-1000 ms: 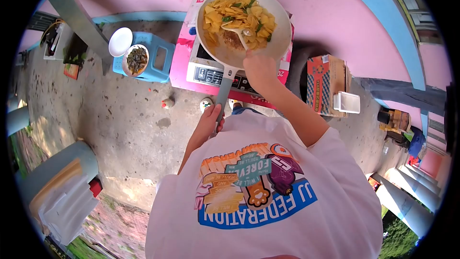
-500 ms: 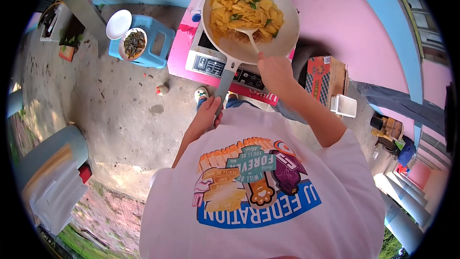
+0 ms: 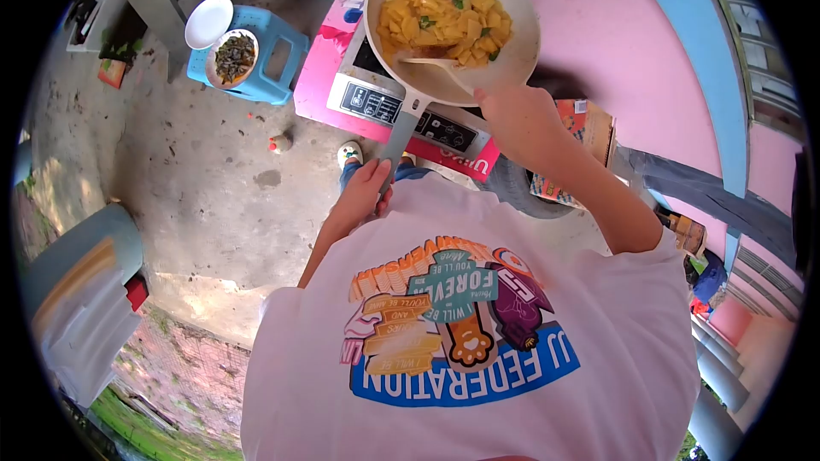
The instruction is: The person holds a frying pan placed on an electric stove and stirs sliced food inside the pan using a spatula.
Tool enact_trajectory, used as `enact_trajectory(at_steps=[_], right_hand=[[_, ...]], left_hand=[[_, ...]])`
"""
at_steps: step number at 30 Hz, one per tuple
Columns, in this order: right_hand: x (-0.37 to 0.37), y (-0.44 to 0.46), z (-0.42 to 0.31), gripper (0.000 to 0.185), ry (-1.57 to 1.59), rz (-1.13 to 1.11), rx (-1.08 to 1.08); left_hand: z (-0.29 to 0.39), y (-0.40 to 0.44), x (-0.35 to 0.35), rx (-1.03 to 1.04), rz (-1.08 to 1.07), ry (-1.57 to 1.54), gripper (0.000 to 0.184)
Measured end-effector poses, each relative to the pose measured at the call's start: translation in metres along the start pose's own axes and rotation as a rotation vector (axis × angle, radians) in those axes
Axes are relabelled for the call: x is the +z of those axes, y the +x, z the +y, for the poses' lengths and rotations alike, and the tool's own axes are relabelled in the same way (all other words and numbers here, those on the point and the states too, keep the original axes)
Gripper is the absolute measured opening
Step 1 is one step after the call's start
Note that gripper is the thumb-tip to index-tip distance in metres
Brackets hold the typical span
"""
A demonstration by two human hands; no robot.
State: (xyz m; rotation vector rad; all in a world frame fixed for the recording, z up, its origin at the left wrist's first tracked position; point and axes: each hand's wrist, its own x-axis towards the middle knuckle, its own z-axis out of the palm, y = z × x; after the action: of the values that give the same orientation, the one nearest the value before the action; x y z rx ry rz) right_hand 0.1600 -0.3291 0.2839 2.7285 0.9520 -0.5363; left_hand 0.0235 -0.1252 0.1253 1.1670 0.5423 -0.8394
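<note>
My left hand (image 3: 366, 192) is wrapped round the grey handle (image 3: 400, 145) of a white frying pan (image 3: 519, 34). In the pan lies a heap of yellow slices (image 3: 440, 13), which look like potato, with a few green pieces among them. My right hand (image 3: 517, 119) grips a cream-coloured spatula (image 3: 459, 77) near the pan's front rim. Its head rests at the near left edge of the food. Beneath the pan is a flat cooker with a black control panel (image 3: 371, 104), partly covered by the pan.
The cooker stands on a pink box (image 3: 320, 111). To the left, a blue stool (image 3: 278, 77) holds a bowl of dark food (image 3: 235, 60) and a white plate (image 3: 209, 21). A printed carton (image 3: 589, 124) stands at the right, and a pink wall (image 3: 598, 26) rises behind.
The spatula head has shifted left along the near edge of the food, turning over. My right hand has moved slightly right and down. My left hand still grips the handle.
</note>
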Motion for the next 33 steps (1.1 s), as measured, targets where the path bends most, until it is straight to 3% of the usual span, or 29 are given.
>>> enact_trajectory(at_steps=[8,11,17,21,23,27,33], right_hand=[[0.037,0.019,-0.013,0.010,0.040,0.122,0.027],[0.004,-0.002,-0.007,0.011,0.066,-0.003,0.034],[0.012,0.023,-0.012,0.011,0.034,0.107,0.044],[0.006,0.002,-0.013,0.010,0.023,0.026,-0.002],[0.016,-0.002,-0.016,0.010,0.069,0.056,0.085],[0.029,0.020,-0.010,0.010,0.069,0.152,0.050],[0.014,0.010,-0.002,0.009,0.040,-0.022,0.041]], left_hand=[[-0.003,0.001,-0.002,0.006,-0.009,-0.001,0.034],[-0.003,0.001,-0.003,0.023,0.010,0.033,0.035],[-0.003,0.002,-0.004,0.031,-0.004,0.060,0.035],[-0.001,0.001,-0.003,0.017,0.000,0.067,0.036],[-0.005,0.001,-0.004,0.014,-0.003,0.062,0.036],[-0.006,0.003,-0.006,0.031,-0.017,0.059,0.036],[-0.008,0.006,-0.007,0.032,-0.013,0.061,0.036]])
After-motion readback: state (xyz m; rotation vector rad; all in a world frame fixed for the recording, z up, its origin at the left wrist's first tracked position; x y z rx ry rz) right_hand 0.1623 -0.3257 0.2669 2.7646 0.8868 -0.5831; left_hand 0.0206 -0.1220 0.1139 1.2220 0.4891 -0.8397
